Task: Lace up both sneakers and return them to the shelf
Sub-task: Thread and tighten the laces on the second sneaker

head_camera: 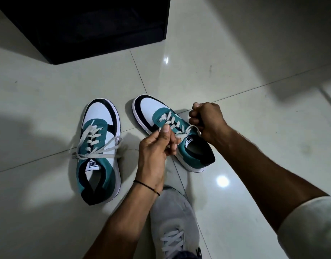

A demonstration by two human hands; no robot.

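Note:
Two white, teal and black sneakers stand on the tiled floor, toes pointing away from me. The left sneaker (99, 146) has its white lace tied in a loose bow across the tongue. The right sneaker (151, 109) is angled, and its white lace (170, 121) is crossed through the eyelets. My left hand (157, 146) pinches one lace end above the tongue. My right hand (207, 120) is closed on the other lace end, pulled to the right of the shoe.
A dark shelf unit (97, 25) stands on the floor at the top left, beyond the sneakers. My own grey shoe (172, 217) rests at the bottom centre. Glossy pale tiles (254, 90) spread to the right.

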